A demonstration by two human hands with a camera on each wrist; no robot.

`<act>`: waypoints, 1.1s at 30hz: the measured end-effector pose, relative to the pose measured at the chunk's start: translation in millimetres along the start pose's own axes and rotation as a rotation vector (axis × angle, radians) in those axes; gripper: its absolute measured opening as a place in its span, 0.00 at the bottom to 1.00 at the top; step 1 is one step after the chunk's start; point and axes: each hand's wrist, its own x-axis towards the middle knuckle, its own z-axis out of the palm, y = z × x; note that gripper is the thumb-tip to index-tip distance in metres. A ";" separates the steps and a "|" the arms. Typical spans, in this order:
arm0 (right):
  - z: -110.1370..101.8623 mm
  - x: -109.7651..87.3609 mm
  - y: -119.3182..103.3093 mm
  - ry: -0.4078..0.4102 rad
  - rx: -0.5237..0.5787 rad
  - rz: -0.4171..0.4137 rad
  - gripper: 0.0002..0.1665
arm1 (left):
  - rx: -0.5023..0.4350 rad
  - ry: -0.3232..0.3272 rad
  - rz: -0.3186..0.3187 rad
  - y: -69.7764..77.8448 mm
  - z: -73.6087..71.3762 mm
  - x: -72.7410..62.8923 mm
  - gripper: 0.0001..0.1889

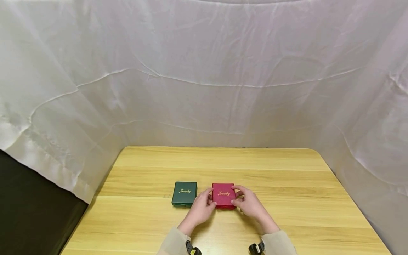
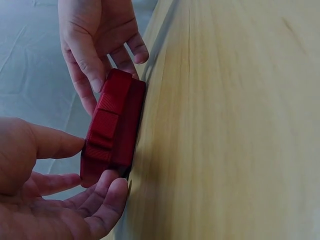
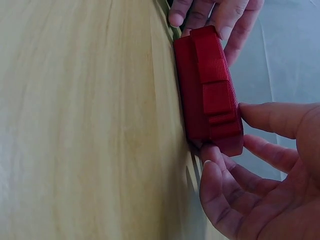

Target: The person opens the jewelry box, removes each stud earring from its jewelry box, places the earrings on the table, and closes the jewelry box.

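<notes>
A square red jewelry box (image 1: 224, 199) with gold "Jewelry" lettering lies on the wooden table, lid down flat. My left hand (image 1: 202, 206) holds its left side between thumb and fingers, and my right hand (image 1: 249, 203) holds the right side the same way. A red ribbed ribbon bow (image 2: 102, 122) shows on the front edge of the box in the left wrist view. In the right wrist view, some fingers of the right hand (image 3: 270, 185) reach to the lower edge of the box (image 3: 190, 90). Just left of my left hand sits a green jewelry box (image 1: 184, 192), also closed.
The light wooden table (image 1: 271, 170) extends around both boxes. Pale fabric curtains (image 1: 204, 102) hang behind it and along both sides. A dark surface (image 1: 28, 209) shows at the lower left. Each wrist wears a dark strap with a small device.
</notes>
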 end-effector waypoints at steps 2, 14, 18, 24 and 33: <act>0.4 0.1 0.7 0.001 -0.008 -0.005 0.29 | 0.008 -0.004 -0.006 -1.3 0.9 -0.2 0.27; -21.0 2.2 5.5 -0.096 -0.035 -0.010 0.49 | 0.111 -0.046 0.007 0.8 -5.5 1.3 0.46; -25.2 8.4 6.4 -0.168 -0.079 -0.080 0.61 | 0.115 -0.089 0.013 3.7 -5.4 7.6 0.56; -19.9 17.7 5.3 -0.213 -0.153 -0.155 0.70 | 0.121 -0.122 -0.005 -0.9 -0.4 17.0 0.62; -17.5 25.4 2.9 -0.255 -0.180 -0.165 0.68 | 0.146 -0.130 -0.009 -5.3 3.3 24.5 0.61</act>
